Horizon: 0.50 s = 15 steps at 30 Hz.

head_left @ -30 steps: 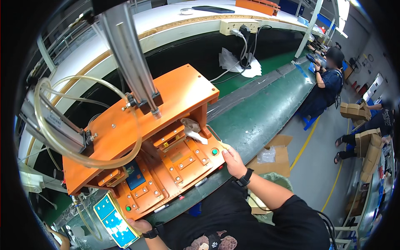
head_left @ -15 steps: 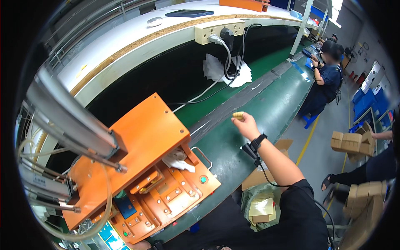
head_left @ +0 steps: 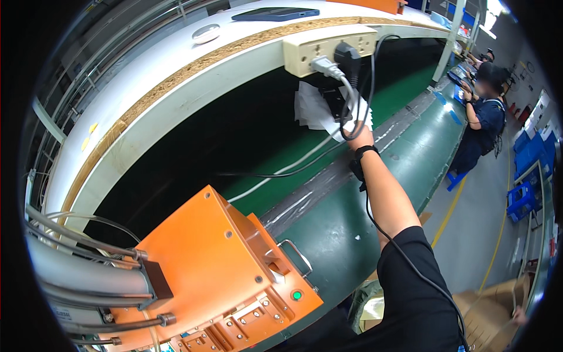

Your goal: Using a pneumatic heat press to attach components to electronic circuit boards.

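Note:
My right hand [head_left: 360, 136] is stretched far forward over the green conveyor belt [head_left: 346, 234], with a black watch [head_left: 362, 154] on the wrist. It touches the lower corner of a bunch of white sheets [head_left: 314, 108] that hangs under a beige power strip [head_left: 328, 50]. Black and white cables loop in front of the fingers, so their grip is hidden. My left hand is out of the picture. An orange press machine [head_left: 217, 264] with a green button [head_left: 297, 295] stands close at the lower left.
A dark phone [head_left: 275, 14] and a white round object [head_left: 206, 33] lie on the white shelf above. Another person [head_left: 484, 117] works further down the belt. Cardboard boxes [head_left: 492, 305] and blue crates [head_left: 528, 170] stand on the floor at right.
My right hand left the orange machine, passed over the belt holding a small pale item, and now reaches the white sheets under the power strip. My view has swung toward the shelf.

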Each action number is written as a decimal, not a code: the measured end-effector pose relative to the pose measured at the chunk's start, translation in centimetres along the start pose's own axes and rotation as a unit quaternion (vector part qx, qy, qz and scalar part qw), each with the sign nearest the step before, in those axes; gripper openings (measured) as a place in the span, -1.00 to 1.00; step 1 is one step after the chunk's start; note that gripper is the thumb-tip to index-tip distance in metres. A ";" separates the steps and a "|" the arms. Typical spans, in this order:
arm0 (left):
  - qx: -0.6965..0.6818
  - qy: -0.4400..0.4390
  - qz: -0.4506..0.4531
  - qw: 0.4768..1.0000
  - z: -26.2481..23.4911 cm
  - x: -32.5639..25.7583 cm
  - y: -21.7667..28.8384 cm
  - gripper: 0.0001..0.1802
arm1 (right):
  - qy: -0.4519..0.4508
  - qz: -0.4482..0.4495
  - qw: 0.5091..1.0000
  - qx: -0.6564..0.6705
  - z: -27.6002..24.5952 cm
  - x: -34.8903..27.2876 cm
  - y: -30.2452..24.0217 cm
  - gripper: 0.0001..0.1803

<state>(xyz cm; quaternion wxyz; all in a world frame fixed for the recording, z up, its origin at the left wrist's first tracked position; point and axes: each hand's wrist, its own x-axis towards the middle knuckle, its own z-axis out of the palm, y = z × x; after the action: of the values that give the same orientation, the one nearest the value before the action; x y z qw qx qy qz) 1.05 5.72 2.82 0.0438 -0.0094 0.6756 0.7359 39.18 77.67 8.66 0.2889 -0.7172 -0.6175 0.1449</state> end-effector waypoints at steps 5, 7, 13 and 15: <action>0.015 0.011 -0.010 1.000 0.3 -0.3 0.7 -0.29 | 0.024 -0.038 0.996 -0.072 2.1 2.7 -2.2 -0.14; 0.022 0.013 -0.016 1.000 0.5 -0.3 0.8 -0.30 | 0.007 -0.036 0.997 -0.067 2.7 3.4 -3.0 -0.15; 0.031 0.018 -0.027 0.999 0.8 -0.4 1.1 -0.32 | 0.006 -0.045 0.992 -0.121 4.9 3.8 -5.0 -0.06; 0.031 0.022 -0.029 0.999 0.7 -0.5 1.2 -0.33 | 0.010 -0.037 0.993 -0.110 5.5 3.9 -5.1 -0.07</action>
<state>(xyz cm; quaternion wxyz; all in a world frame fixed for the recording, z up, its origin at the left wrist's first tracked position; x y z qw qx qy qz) 1.47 6.29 4.15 0.0505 -0.0438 0.6987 0.7123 32.81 83.14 7.95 0.2192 -0.7227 -0.6528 0.0585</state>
